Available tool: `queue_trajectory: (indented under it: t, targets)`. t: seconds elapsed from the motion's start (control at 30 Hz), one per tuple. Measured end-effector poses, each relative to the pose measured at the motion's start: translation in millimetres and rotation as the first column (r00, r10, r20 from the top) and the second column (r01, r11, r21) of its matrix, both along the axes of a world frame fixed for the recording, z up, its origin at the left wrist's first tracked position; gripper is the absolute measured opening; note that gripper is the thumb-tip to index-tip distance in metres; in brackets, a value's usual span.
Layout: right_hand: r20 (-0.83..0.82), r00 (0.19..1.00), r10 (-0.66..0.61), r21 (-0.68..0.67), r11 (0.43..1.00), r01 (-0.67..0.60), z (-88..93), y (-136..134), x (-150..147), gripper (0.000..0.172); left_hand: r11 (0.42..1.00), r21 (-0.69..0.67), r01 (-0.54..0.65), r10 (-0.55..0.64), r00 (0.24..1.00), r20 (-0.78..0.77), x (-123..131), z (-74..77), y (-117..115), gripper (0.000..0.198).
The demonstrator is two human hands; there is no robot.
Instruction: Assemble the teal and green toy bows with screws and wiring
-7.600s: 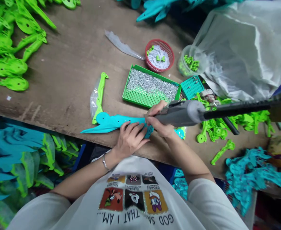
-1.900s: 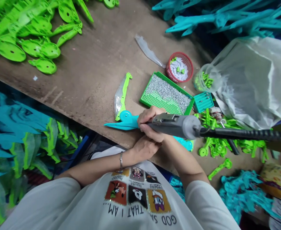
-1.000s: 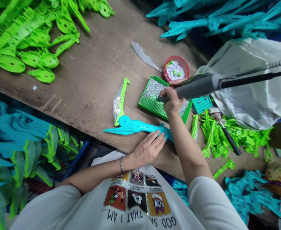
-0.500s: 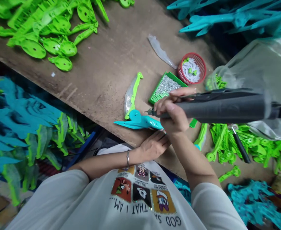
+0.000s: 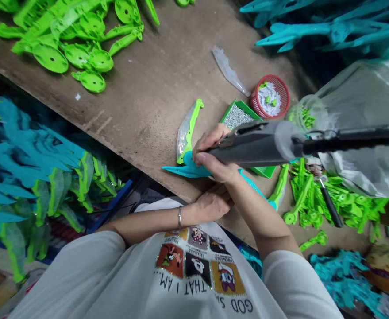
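Note:
My right hand (image 5: 214,153) is closed around a dark grey electric screwdriver (image 5: 250,144), which lies nearly level and points left. Its tip is hidden behind the fingers, over the round end of a turquoise plastic part (image 5: 184,170) near the table's front edge. My left hand (image 5: 214,206), with a bracelet at the wrist, is at the part's near side, holding it; its fingertips are hidden under my right wrist. Touching the part's round end is a lime-green piece (image 5: 190,128) with a clear plastic blade.
Beyond my hands stand a green tray of screws (image 5: 237,116) and a red basket (image 5: 286,95) of white pieces. A loose clear blade (image 5: 229,71) lies behind. Lime-green parts heap up at left (image 5: 51,57) and right (image 5: 343,199), with a black-handled tool (image 5: 330,204). Turquoise parts (image 5: 21,150) hang left.
My right hand has moved left and down with the screwdriver, whose tip now sits over the turquoise part's round end. My left hand stays by the part. The view has shifted slightly.

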State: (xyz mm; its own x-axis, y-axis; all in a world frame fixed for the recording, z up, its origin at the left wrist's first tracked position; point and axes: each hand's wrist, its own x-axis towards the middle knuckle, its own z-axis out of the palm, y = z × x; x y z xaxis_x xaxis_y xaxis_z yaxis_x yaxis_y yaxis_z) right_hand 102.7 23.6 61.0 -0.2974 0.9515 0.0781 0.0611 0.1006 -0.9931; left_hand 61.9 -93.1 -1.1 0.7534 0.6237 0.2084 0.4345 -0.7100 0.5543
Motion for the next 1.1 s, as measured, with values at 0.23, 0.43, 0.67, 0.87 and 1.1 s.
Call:
queue_trajectory:
  t: [0.23,0.43,0.67,0.87,1.1]
  targets:
    - [0.035,0.953,0.300,0.055,0.952,-0.301,6.6,13,-13,0.037,0.999,-0.007,0.043,-0.044,0.998,-0.035,0,4.0,2,0.030]
    - [-0.215,0.954,-0.210,0.109,0.965,0.237,31.7,-7,22,0.030,0.995,0.101,-0.024,0.015,0.996,0.093,-2,1.1,5,0.034]
    - [-0.090,0.739,-0.668,0.219,0.711,0.669,48.7,-53,144,0.023,0.985,0.159,-0.071,0.042,0.983,0.180,-7,-3.2,9,0.041]
    - [0.017,0.637,-0.771,0.213,0.625,0.751,13.6,-72,209,0.036,0.994,0.088,-0.066,0.063,0.997,0.038,-15,24.9,31,0.076]
    - [0.208,0.643,-0.737,0.370,0.667,0.647,-1.9,-81,231,0.057,0.985,0.160,0.068,-0.023,0.963,-0.268,-5,35.5,53,0.084]
